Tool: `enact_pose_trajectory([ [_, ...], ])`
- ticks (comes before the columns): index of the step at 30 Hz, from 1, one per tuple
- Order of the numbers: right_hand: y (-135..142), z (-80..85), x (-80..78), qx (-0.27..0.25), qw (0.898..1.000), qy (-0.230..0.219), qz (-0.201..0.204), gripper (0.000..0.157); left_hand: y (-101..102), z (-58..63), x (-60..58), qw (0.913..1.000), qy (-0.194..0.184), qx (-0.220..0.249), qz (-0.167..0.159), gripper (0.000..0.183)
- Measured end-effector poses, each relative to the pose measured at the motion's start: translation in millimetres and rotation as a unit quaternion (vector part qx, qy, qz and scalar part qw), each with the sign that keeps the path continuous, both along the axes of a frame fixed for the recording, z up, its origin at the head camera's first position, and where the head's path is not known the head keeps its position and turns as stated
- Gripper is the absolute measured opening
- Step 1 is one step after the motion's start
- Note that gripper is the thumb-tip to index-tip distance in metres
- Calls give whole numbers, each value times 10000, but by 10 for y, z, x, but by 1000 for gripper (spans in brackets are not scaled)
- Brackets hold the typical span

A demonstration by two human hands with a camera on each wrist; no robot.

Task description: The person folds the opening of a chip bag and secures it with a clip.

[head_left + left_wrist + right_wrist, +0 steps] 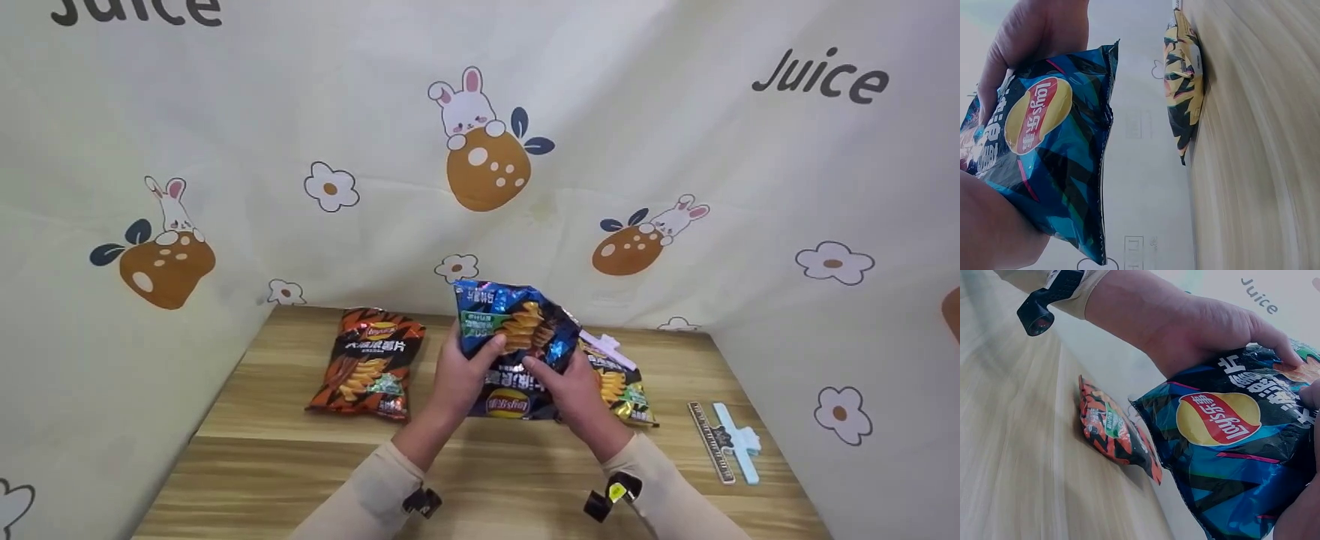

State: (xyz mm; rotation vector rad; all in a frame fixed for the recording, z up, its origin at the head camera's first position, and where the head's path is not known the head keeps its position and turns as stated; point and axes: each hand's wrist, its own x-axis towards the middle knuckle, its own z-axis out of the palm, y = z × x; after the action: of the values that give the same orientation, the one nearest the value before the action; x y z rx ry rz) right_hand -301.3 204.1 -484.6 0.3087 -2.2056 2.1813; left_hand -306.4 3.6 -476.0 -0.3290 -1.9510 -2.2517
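Both hands hold a blue-and-black Lay's chip bag (480, 300) up off the table, with its logo upside down at the lower end. My left hand (461, 375) grips the left side, thumb pressed across the printed front. On the other side my right hand (576, 386) grips it, its thumb also lying on the front. In the left wrist view the blue bag (1067, 169) shows its crimped end seam. Behind the right hand lies a yellow-and-black chip bag (622, 386) with a pale purple clip (611, 351) at its upper end, partly hidden.
An orange-and-black chip bag (371, 367) lies on the wooden table (277, 465) to the left. Near the right edge lie a light blue clip (739, 442) and a dark patterned clip (712, 442) side by side. A printed cloth (375, 240) encloses the back and sides.
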Motion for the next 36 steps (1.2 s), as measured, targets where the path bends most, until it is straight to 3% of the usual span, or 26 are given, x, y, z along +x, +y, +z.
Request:
enact_pose_trajectory([
  [8, 26, -143, 63, -268, 9992, 39, 282, 60, -31, -120, 81, 9998, 90, -60, -158, 67],
  [14, 62, -368, 104, -315, 9984, -45, 459, 59, -58, -325, 108, 9981, -49, -23, -618, 69],
  [21, 94, -636, 94, -147, 9989, -188, 406, 58, -58, -571, 83, 9967, -295, -218, -717, 67],
  [28, 151, -750, 103, 83, 9988, -188, 437, 65, -89, -671, 111, 9935, -313, -284, -1061, 65],
  [36, 216, -869, 127, 292, 9977, -64, 612, 61, -160, -780, 122, 9883, -482, -603, -1316, 66],
])
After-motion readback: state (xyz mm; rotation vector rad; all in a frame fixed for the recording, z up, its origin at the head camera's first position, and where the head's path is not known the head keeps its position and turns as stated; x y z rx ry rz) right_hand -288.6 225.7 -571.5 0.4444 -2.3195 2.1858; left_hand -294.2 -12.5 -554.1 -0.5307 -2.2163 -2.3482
